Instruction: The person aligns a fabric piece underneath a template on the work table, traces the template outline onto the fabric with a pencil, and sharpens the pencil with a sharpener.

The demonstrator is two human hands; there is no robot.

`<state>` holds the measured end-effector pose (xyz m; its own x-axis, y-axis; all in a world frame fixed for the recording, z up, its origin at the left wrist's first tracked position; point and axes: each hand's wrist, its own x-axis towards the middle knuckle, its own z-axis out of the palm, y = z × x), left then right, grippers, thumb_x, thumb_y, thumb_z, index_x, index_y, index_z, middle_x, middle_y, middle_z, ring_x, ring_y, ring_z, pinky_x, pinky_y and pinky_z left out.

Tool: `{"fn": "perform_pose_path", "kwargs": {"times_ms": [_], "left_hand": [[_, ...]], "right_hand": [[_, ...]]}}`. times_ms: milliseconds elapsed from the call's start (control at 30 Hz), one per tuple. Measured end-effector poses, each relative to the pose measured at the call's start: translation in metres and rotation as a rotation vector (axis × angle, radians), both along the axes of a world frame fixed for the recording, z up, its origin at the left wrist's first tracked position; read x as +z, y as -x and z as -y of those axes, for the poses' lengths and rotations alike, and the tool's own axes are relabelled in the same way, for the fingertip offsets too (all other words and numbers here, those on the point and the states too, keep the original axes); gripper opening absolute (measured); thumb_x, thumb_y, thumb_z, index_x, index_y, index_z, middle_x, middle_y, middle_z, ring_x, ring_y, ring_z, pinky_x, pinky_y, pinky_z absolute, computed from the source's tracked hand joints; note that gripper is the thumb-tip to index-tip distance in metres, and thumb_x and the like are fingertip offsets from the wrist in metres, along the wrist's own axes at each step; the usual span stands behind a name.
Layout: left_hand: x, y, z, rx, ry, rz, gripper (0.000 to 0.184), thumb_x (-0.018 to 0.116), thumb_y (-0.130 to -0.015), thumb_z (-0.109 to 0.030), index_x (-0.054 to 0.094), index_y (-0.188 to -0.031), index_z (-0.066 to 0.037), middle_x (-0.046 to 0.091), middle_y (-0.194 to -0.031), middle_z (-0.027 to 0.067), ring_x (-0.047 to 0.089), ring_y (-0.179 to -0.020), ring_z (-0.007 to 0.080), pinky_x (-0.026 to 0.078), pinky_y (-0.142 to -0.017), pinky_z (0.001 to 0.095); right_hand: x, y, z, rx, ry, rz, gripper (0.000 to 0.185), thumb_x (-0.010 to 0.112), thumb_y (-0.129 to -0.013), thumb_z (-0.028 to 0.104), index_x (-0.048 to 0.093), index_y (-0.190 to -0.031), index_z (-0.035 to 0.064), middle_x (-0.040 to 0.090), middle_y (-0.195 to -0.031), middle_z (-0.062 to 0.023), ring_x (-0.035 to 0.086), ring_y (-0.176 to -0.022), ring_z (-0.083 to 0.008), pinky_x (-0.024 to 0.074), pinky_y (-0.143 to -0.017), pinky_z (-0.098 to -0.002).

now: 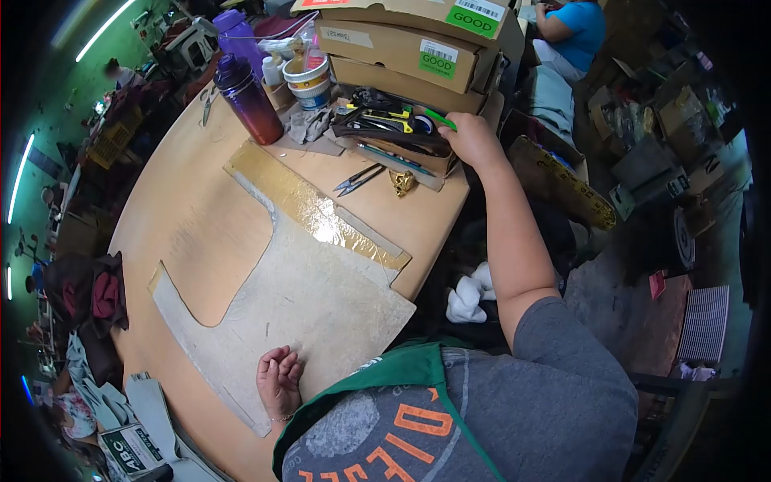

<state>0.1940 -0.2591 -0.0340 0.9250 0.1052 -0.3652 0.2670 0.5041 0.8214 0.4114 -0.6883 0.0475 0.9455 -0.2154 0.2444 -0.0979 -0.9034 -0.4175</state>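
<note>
Fingers (453,138) of right hand (471,140) grip green tool (441,120) at edge of organizer (401,139).

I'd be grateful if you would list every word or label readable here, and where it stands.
"GOOD": upper green label, top box.
"GOOD": lower green label, box beneath.
"ABC": printed packet, lower left.
"DIES", rest cut off: grey shirt.
Too small or blurred: barcode print, handwritten tape, yellow-marked carton, tub.
</note>
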Motion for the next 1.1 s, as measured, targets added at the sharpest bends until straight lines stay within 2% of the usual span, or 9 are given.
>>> {"fn": "perform_pose_path", "kwargs": {"times_ms": [167, 267, 300, 367, 467, 533, 767, 867, 1100], "left_hand": [[0.002, -0.004, 0.001, -0.023, -0.012, -0.038, 0.019, 0.047, -0.086, -0.015, 0.047, -0.1, -0.001, 0.055, -0.101, 0.0128, 0.059, -0.086, 0.019, 0.052, -0.069, 0.0271], [0.002, -0.003, 0.002, -0.016, -0.03, -0.051, 0.019, 0.046, -0.086, -0.015, 0.047, -0.1, -0.001, 0.055, -0.101, 0.0128, 0.059, -0.086, 0.0193, 0.052, -0.07, 0.0275], [0.003, -0.004, 0.003, -0.009, -0.033, -0.054, 0.019, 0.046, -0.086, -0.014, 0.047, -0.1, -0.001, 0.055, -0.101, 0.0128, 0.059, -0.086, 0.0194, 0.052, -0.07, 0.0275], [0.004, -0.005, 0.003, -0.004, -0.028, -0.052, 0.019, 0.047, -0.086, -0.014, 0.047, -0.1, -0.001, 0.055, -0.1, 0.0129, 0.059, -0.086, 0.0195, 0.052, -0.07, 0.0276], [0.003, -0.004, 0.003, 0.004, -0.013, -0.038, 0.019, 0.047, -0.086, -0.014, 0.047, -0.1, 0.0, 0.055, -0.1, 0.0132, 0.059, -0.086, 0.0195, 0.052, -0.07, 0.028], [0.002, -0.003, 0.003, 0.006, -0.023, -0.022, 0.019, 0.047, -0.086, -0.014, 0.047, -0.099, 0.0, 0.055, -0.1, 0.0133, 0.059, -0.086, 0.0196, 0.052, -0.07, 0.0285], [0.006, -0.004, 0.005, 0.025, 0.007, -0.03, 0.019, 0.046, -0.086, -0.014, 0.047, -0.099, 0.0, 0.055, -0.1, 0.0135, 0.059, -0.087, 0.0207, 0.052, -0.07, 0.0294], [0.002, -0.003, 0.002, 0.021, 0.024, -0.014, 0.019, 0.046, -0.086, -0.014, 0.047, -0.1, 0.0, 0.055, -0.1, 0.0137, 0.058, -0.087, 0.0209, 0.052, -0.07, 0.0297], [0.001, -0.001, 0.001, 0.013, 0.054, 0.016, 0.019, 0.045, -0.087, -0.014, 0.046, -0.1, 0.0, 0.055, -0.101, 0.014, 0.058, -0.088, 0.0212, 0.052, -0.071, 0.0303]], "right_hand": [[-0.005, 0.004, 0.008, 0.01, -0.003, 0.034, 0.021, 0.059, -0.075, 0.021, 0.059, -0.083, 0.0018, 0.059, -0.078, -0.0185, 0.057, -0.078, -0.0334, 0.0451, -0.069, -0.041], [0.002, 0.026, -0.014, 0.151, -0.13, 0.304, 0.021, 0.061, -0.074, 0.021, 0.058, -0.08, 0.0012, 0.059, -0.077, -0.0182, 0.057, -0.076, -0.0336, 0.0449, -0.069, -0.0412], [0.0, 0.034, -0.025, 0.121, -0.189, 0.161, 0.022, 0.062, -0.073, 0.022, 0.057, -0.076, 0.0004, 0.058, -0.076, -0.018, 0.057, -0.076, -0.0332, 0.0448, -0.069, -0.0403], [-0.019, 0.044, -0.041, 0.17, -0.212, -0.069, 0.024, 0.062, -0.072, 0.022, 0.057, -0.083, 0.0018, 0.058, -0.083, -0.0193, 0.056, -0.081, -0.0333, 0.0449, -0.071, -0.0386], [-0.069, 0.044, -0.054, 0.12, -0.161, -0.028, 0.032, 0.064, -0.069, 0.023, 0.056, -0.093, 0.0037, 0.057, -0.093, -0.0198, 0.055, -0.088, -0.0331, 0.0436, -0.077, -0.0376], [-0.083, 0.039, -0.057, 0.111, -0.261, -0.003, 0.038, 0.066, -0.068, 0.024, 0.054, -0.099, 0.0047, 0.055, -0.098, -0.0192, 0.053, -0.092, -0.0331, 0.0424, -0.08, -0.0377], [-0.079, 0.034, -0.07, 0.095, -0.329, -0.035, 0.04, 0.068, -0.065, 0.02, 0.054, -0.1, 0.0064, 0.052, -0.102, -0.0177, 0.05, -0.099, -0.0327, 0.0408, -0.083, -0.0378], [-0.08, 0.027, -0.079, 0.169, -0.316, 0.084, 0.039, 0.067, -0.065, 0.018, 0.053, -0.1, 0.0065, 0.055, -0.097, -0.0174, 0.053, -0.093, -0.0314, 0.0424, -0.08, -0.0375], [-0.064, 0.023, -0.092, 0.269, -0.404, -0.124, 0.04, 0.067, -0.066, 0.015, 0.05, -0.101, 0.0051, 0.059, -0.083, -0.0154, 0.058, -0.08, -0.0294, 0.0453, -0.072, -0.0357]]}}
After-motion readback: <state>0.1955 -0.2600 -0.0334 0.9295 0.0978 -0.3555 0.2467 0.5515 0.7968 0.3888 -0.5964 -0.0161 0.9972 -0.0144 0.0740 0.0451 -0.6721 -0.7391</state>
